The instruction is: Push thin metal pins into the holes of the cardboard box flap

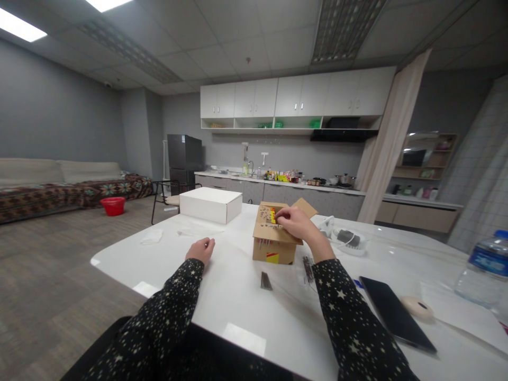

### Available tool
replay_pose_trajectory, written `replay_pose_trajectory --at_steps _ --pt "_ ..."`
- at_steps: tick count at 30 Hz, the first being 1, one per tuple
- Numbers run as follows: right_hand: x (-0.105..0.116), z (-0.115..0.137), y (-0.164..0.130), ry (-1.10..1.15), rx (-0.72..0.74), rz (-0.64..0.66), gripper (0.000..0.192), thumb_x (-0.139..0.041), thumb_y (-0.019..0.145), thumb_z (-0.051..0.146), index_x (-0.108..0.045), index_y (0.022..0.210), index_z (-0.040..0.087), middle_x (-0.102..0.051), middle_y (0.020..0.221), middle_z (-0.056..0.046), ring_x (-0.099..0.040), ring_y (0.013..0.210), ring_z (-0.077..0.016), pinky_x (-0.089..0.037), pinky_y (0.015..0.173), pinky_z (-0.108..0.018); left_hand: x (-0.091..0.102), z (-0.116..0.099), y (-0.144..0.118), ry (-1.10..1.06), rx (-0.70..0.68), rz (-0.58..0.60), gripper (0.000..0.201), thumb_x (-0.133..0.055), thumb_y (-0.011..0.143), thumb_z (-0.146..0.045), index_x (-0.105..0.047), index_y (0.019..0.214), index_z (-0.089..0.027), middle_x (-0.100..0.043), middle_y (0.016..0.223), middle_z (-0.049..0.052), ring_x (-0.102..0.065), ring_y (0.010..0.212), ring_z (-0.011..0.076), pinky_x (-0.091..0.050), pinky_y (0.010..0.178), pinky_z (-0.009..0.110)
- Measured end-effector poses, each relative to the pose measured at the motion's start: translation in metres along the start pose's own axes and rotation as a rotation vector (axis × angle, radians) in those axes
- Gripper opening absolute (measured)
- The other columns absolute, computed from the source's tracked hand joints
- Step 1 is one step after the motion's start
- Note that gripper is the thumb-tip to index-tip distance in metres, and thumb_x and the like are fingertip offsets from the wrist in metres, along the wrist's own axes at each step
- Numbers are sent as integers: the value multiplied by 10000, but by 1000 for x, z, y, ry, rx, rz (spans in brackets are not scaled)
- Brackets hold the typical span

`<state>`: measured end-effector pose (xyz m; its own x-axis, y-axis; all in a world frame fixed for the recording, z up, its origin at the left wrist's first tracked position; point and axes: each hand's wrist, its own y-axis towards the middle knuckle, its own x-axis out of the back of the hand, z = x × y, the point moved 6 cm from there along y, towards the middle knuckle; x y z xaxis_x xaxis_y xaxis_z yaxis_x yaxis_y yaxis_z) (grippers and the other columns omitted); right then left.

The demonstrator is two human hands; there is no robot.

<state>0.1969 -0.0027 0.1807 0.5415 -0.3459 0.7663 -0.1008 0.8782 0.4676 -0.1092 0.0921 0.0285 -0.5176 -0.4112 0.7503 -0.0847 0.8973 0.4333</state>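
Observation:
A brown cardboard box (278,253) with red and yellow print stands on the white table (234,296). Many small metal heads dot its top, and thin shanks poke out below the front flap (273,233). Over the box's top, my right hand (296,222) is bent with fingertips pinched together; whatever they hold is too small to make out. My left hand (201,250) rests on the table to the left of the box, fingers curled in, their contents hidden. Before the box lies a bunch of thin dark metal rods (265,281). More rods (307,269) lie by my right wrist.
A white box (210,205) stands at the back left, near crumpled clear plastic (152,237). To the right are a white round tray with a cable (351,243), a black phone or tablet (395,312), a beige round object (416,307) and a large water bottle (484,270).

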Motion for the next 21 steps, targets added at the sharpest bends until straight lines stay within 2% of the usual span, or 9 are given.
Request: replay_pose_trajectory --at_steps 3,7,13,17,21 --pt "-3 7 -1 11 39 37 250 -526 784 160 -751 892 150 -726 946 -80 -639 857 -180 -467 810 -251 -1 0 1 5 2 0 362 -378 851 -438 -499 590 -219 -601 637 26 -528 645 167 -339 600 245" --pt "-5 8 -1 17 66 21 279 -514 814 180 -745 968 155 -720 1004 -82 -635 914 -185 -449 882 -270 -2 1 2 6 7 12 356 -382 849 -443 -505 599 -221 -599 630 24 -528 638 168 -341 598 243" --pt "-3 -4 3 -25 -10 5 297 -507 822 190 -739 1005 154 -700 1095 -84 -619 1002 -201 -433 922 -285 -1 2 1 -5 11 8 354 -376 847 -445 -500 601 -222 -601 642 26 -527 646 171 -340 601 247" --pt "-1 -3 1 -19 -35 15 279 -515 798 175 -750 949 154 -718 1021 -80 -634 928 -197 -462 854 -271 -1 2 0 -4 15 11 355 -379 848 -443 -502 599 -222 -603 644 25 -532 649 169 -348 612 245" --pt "-4 6 -2 2 11 57 250 -529 773 152 -755 880 160 -729 949 -70 -641 851 -186 -474 811 -259 -1 1 1 1 2 7 360 -384 855 -440 -523 605 -222 -610 641 26 -544 658 171 -354 618 244"
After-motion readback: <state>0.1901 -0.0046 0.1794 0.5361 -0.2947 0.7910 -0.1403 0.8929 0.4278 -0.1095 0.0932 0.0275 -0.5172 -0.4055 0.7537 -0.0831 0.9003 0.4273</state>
